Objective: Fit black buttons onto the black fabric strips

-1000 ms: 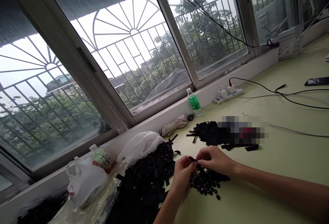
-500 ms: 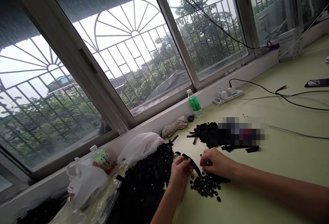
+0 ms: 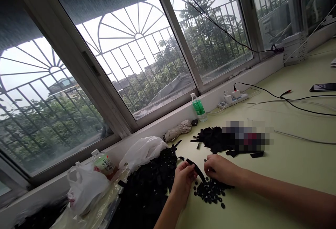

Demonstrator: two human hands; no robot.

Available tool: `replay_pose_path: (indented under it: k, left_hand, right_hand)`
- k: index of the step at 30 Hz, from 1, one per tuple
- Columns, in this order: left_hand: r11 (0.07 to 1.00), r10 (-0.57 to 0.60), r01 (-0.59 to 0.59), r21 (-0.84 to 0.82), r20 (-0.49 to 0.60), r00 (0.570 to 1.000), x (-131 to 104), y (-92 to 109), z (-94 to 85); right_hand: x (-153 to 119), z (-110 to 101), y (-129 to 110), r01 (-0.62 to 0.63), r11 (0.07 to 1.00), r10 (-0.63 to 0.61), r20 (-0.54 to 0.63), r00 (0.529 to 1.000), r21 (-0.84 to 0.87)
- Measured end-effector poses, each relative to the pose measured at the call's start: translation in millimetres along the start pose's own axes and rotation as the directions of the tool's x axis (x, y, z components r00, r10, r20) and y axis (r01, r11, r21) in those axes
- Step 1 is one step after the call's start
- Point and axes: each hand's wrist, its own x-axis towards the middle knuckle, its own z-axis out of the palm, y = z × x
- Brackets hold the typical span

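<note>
My left hand (image 3: 183, 179) pinches a black fabric strip (image 3: 198, 172) between thumb and fingers. The strip slants down to the right, its lower end at a small heap of black round button-like discs (image 3: 210, 191) on the table. Just right of the strip, my right hand (image 3: 222, 167) is closed with its fingertips together above the discs. Whatever those fingertips may hold is hidden. Left of my left hand spreads a large pile of black fabric pieces (image 3: 147, 183) with small shiny dots.
Another heap of black strips (image 3: 214, 140) lies beyond my right hand, beside a blurred patch. Along the window ledge stand a green-labelled bottle (image 3: 198, 108), a power strip (image 3: 233, 97) and white plastic bags (image 3: 88, 187). Cables and a phone (image 3: 324, 87) lie on the right side of the green table (image 3: 296, 159).
My right hand has shifted very slightly, its fingers drawn a bit closer together. The left hand and the strip stay nearly in place. The view has barely moved.
</note>
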Motion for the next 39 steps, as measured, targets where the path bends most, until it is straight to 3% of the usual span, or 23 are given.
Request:
replay_pose_path:
  k: [6, 11, 21, 24, 30, 36, 39]
  left_hand:
    - [1.000, 0.002, -0.002, 0.005, 0.019, 1.000, -0.5, -0.9, -0.3]
    - [1.000, 0.005, -0.006, 0.006, 0.029, 1.000, 0.6, -1.8, -1.4]
    - [0.999, 0.005, -0.003, -0.050, 0.041, 0.999, 1.0, -1.2, -2.3]
    - [0.996, 0.006, 0.000, -0.086, 0.067, 0.998, 1.7, -3.0, -4.6]
    - [0.999, 0.007, -0.001, -0.044, 0.134, 0.991, 1.2, -5.1, -5.9]
    - [0.999, 0.006, -0.001, -0.042, 0.126, 0.992, 0.0, -5.0, -3.9]
    - [0.999, 0.003, 0.003, -0.043, 0.136, 0.991, 0.9, -6.3, -5.2]
  right_hand:
    - [0.5, -4.1, -6.6, 0.068, 0.983, -0.056, 0.074, 0.996, -0.171]
    - [-0.9, -4.5, -4.6, 0.085, 0.984, -0.067, 0.119, 0.991, -0.155]
    - [-0.2, -4.7, 0.7, 0.137, 0.989, -0.136, -0.027, 0.990, 0.052]
    - [3.9, -7.1, 0.1, 0.106, 0.980, -0.090, -0.100, 0.991, 0.169]
    - [8.5, -11.2, -8.2, -0.045, 0.839, 0.127, -0.115, 0.985, 0.542]
    - [7.0, -1.7, -16.8, -0.013, 0.707, 0.122, -0.104, 0.987, 0.707]
    - [5.0, 0.2, -20.9, -0.001, 0.692, 0.109, -0.103, 0.989, 0.722]
